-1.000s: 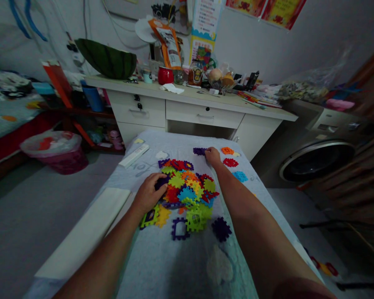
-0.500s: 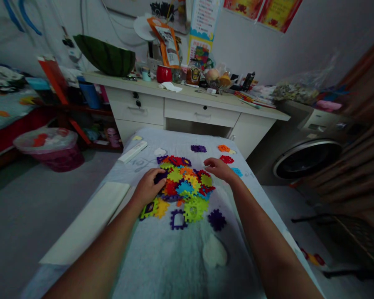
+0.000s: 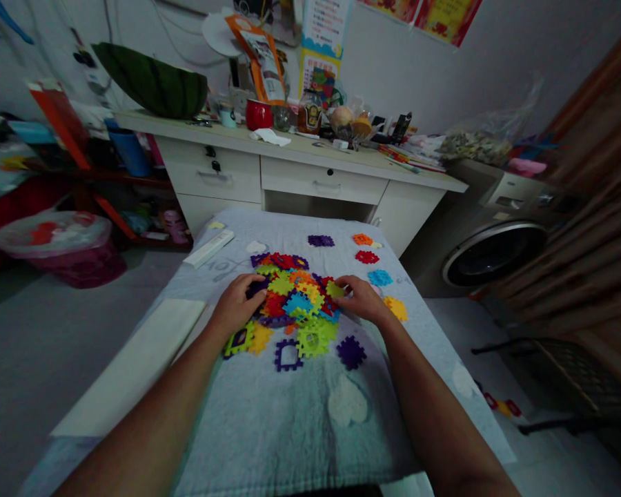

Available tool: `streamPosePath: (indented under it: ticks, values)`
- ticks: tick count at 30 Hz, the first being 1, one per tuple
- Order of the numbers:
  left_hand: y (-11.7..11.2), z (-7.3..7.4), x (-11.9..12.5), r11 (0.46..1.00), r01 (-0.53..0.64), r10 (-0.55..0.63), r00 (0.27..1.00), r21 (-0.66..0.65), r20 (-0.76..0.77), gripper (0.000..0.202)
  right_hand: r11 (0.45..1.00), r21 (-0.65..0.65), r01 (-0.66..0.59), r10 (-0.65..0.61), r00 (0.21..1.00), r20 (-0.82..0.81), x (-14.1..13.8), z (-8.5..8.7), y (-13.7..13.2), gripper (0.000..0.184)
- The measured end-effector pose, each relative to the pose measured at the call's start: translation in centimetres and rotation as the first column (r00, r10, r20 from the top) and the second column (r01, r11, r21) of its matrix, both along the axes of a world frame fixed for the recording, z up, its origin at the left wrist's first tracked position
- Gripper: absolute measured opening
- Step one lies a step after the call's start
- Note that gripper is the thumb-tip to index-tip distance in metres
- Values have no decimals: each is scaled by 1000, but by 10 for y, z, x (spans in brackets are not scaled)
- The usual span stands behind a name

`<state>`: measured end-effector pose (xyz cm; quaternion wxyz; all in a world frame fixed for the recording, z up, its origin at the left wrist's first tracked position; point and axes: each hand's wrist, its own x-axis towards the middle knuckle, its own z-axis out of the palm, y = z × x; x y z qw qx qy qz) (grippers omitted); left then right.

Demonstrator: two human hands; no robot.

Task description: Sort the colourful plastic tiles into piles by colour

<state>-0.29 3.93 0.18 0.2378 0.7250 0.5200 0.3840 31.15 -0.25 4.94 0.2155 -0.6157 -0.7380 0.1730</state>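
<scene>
A pile of colourful plastic interlocking pieces with toothed edges (image 3: 297, 301) lies on a cloth-covered table (image 3: 300, 421). At the pile's left side, my left hand (image 3: 238, 301) has its thumb and fingers curled around a dark purple piece (image 3: 257, 288). My right hand (image 3: 361, 297) is at the pile's right edge, thumb and fingertips closed on a lime green piece (image 3: 334, 290). Nearer to me lie a purple frame piece (image 3: 278, 355), a solid purple piece (image 3: 351, 353) and a lime green piece (image 3: 313, 338).
Along the right side are single orange (image 3: 363, 239), red (image 3: 367, 257), blue (image 3: 380, 277) and yellow (image 3: 395, 308) pieces. Another purple piece (image 3: 321, 241) lies farther back. A white box (image 3: 210, 249) sits at the left. Beyond stands a cluttered desk (image 3: 318, 185), beside a washing machine (image 3: 491, 235).
My right hand has moved left and down onto the lime green piece at the pile's edge. My left hand stays at the purple piece. The whole view has shifted slightly.
</scene>
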Motion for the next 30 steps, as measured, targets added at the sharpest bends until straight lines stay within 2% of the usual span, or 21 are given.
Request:
streamPosePath:
  ticks: [4, 8, 12, 15, 21, 25, 30]
  values:
    - [0, -1, 0, 1000, -6, 6, 1000, -4, -8, 38, 995, 78, 59, -55, 997, -46, 25, 10, -4, 33]
    - [0, -2, 0, 1000, -2, 2, 1000, -11, -7, 39, 963, 157, 218, -215, 976, -39, 66, 16, -7, 37]
    - [0, 0, 0, 1000, 9, -9, 1000, -12, -13, 40, 905, 170, 390, -394, 919, -11, 104, 10, -4, 35]
    - [1, 1, 1, 1000, 6, -6, 1000, -7, -14, 41, 875, 164, 456, -463, 887, 5, 120, 2, 1, 38]
    - [1, 0, 0, 1000, -11, 11, 999, -2, -33, 41, 884, 155, 440, -438, 898, -47, 119, -5, 5, 40]
    - [2, -2, -1, 1000, -17, 17, 999, 8, -33, 40, 887, 143, 439, -436, 898, -53, 110, 3, 14, 31]
    - [4, -6, -1, 1000, 2, -2, 1000, 0, -17, 41, 885, 174, 431, -429, 902, -50, 101, 10, 38, 24]
